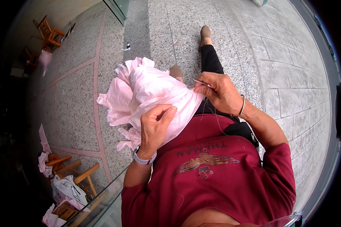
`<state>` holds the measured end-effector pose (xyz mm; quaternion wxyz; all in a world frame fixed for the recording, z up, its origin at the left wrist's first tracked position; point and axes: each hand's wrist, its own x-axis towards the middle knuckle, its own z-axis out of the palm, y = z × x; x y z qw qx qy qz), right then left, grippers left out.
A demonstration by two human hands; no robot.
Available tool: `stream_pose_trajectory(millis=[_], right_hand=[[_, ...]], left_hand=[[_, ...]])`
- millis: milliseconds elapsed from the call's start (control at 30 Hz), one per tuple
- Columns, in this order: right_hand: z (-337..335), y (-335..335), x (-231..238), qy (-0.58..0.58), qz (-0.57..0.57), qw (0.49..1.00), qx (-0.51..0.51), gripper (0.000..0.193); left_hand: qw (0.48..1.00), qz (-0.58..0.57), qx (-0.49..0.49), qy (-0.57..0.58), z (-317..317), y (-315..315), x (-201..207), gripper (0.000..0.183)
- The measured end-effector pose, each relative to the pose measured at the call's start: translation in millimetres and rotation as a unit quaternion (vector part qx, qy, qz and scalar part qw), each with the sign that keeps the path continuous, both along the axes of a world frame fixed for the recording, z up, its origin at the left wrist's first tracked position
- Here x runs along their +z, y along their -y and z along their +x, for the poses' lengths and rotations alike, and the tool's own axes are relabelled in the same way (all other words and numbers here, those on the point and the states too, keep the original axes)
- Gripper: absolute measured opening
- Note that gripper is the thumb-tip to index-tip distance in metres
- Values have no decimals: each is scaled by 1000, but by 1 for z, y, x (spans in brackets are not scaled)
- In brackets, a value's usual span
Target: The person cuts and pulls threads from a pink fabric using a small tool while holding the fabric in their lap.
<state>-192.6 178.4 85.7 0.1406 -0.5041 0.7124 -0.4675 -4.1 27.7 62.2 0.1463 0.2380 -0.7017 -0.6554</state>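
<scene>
A bundle of pale pink cloth [159, 87] lies gathered and crumpled over my lap, its ruffled edges spilling away to the left. My left hand [155, 123] is closed at the near side of the cloth, with thumb and curled forefinger brought together against it. At the cloth's right corner, my right hand [220, 91] pinches the edge and draws it out taut. A thin, pale, pointed tool [203, 83] sticks out between the right fingers; its exact kind is not clear. Loose threads [217, 117] hang below that hand across my dark trousers.
A wooden chair [49, 34] stands far left. Nearer left are a wooden stool frame [88, 176] and a heap of pink and white cloth [70, 189]. A glass panel edge [113, 185] runs close by my left arm. A small dark item [128, 45] lies on the speckled floor.
</scene>
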Motion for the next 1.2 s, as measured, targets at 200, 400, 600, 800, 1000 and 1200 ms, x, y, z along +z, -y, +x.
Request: stream_pose_trajectory(millis=[200,400,600,800,1000,1200], right_hand=[[-1,-6,7,-40,17,997,-66,16],[37,-23,31,251,108,960,64,18],[45,-21,18,301,139,940,78,19],[45,-23,7,256,107,956,99,19],[44,-22,12,254,133,952,105,18],[42,-22,14,243,159,951,108,19]], left_hand=[[987,150,7,-59,-2,-7,1,20],[972,218,25,-79,0,-13,-1,22],[963,258,8,-83,4,-14,0,22],[959,271,14,-83,3,-16,-1,22],[957,278,16,-84,4,-15,-5,21],[959,271,17,-76,5,-16,-5,21]])
